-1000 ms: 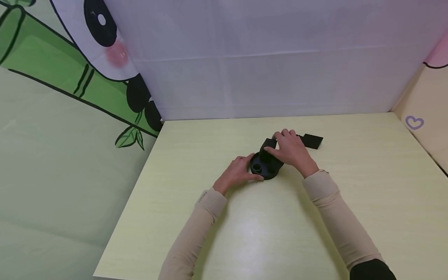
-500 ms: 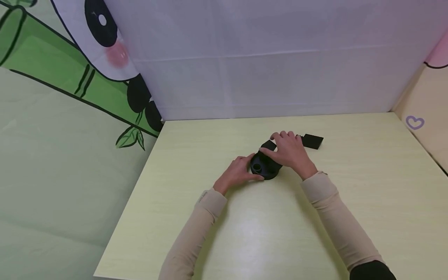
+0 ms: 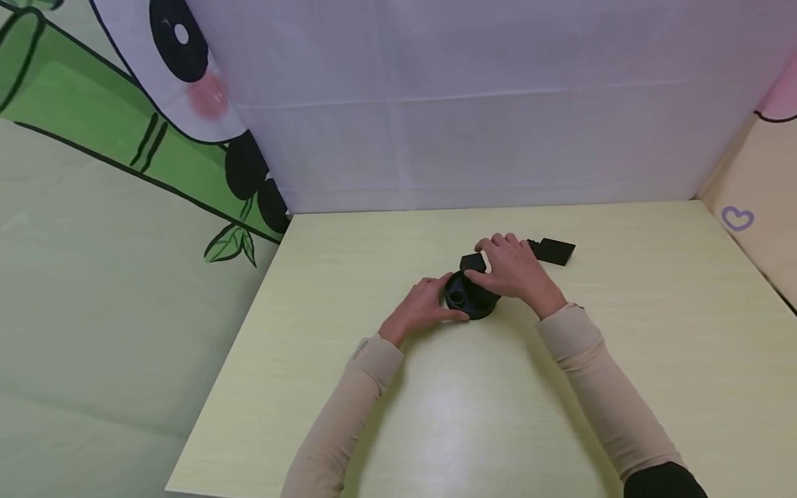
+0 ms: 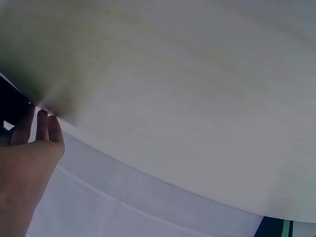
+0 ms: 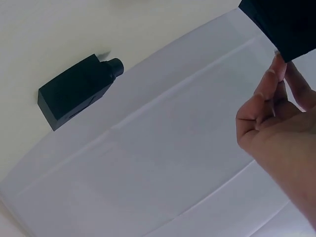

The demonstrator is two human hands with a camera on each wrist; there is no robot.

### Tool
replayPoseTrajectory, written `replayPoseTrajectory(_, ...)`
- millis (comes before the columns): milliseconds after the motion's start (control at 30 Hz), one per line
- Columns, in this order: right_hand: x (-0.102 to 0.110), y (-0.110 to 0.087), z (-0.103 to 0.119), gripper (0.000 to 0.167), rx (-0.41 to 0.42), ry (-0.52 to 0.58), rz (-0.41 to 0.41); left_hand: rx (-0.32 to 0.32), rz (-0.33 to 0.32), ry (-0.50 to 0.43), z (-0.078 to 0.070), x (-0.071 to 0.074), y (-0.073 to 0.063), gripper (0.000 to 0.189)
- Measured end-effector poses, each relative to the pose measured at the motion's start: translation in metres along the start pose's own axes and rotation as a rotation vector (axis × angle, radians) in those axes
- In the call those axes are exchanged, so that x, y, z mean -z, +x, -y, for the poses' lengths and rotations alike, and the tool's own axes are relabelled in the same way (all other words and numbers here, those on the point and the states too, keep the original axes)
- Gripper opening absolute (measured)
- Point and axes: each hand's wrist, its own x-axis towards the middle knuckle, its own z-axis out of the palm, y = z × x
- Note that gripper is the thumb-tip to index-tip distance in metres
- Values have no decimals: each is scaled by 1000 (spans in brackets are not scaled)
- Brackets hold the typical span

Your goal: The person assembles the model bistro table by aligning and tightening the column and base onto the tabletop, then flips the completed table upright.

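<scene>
A round black base (image 3: 456,299) with a ring-shaped hole lies on the table. My left hand (image 3: 422,304) grips its left edge between thumb and fingers. Over the base's far side, my right hand (image 3: 513,268) pinches a black box-shaped piece (image 3: 472,263). The right wrist view shows this box-shaped piece (image 5: 286,27) at the fingertips of the right hand (image 5: 274,123); its lower end is hidden. In the left wrist view, only a dark corner of the held things shows beside the left hand (image 4: 29,165).
Behind my right hand lies a black rectangular bottle (image 3: 556,252), whose short round neck shows in the right wrist view. The pale wooden table (image 3: 436,415) ends at a lilac cloth backdrop (image 3: 498,138). A printed cloth (image 3: 93,311) hangs at the left.
The box-shaped piece has turned on the base, and its top now faces me more squarely. My right fingers have shifted slightly left. The left hand and base have stayed put.
</scene>
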Motion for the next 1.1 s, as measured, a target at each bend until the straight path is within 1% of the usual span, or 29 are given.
replayPoseTrajectory(100,-2,-2,1,53,21,-28,-25,3,-1,-12,-2,-1,0,91)
replayPoseTrajectory(200,-3,-3,4,53,17,-46,-50,6,-1,-16,-2,0,0,91)
replayPoseTrajectory(433,-4,-4,7,50,11,-90,-63,-1,-3,-6,-2,2,-1,90)
replayPoseTrajectory(533,-6,-4,9,52,-2,-89,-69,4,-4,-5,-2,2,-1,90)
replayPoseTrajectory(733,-7,-3,11,47,-11,-87,-78,15,3,5,-2,2,-3,93)
replayPoseTrajectory(833,-6,-2,12,52,-23,-70,-83,16,3,9,-2,2,-3,93)
replayPoseTrajectory(900,-6,-1,12,56,-13,-47,-74,14,4,11,-2,2,-2,93)
replayPoseTrajectory(967,-5,0,11,58,16,-16,-57,16,5,11,-3,2,-2,94)
replayPoseTrajectory(1100,-6,3,8,53,76,22,-23,14,7,5,-3,3,-3,94)
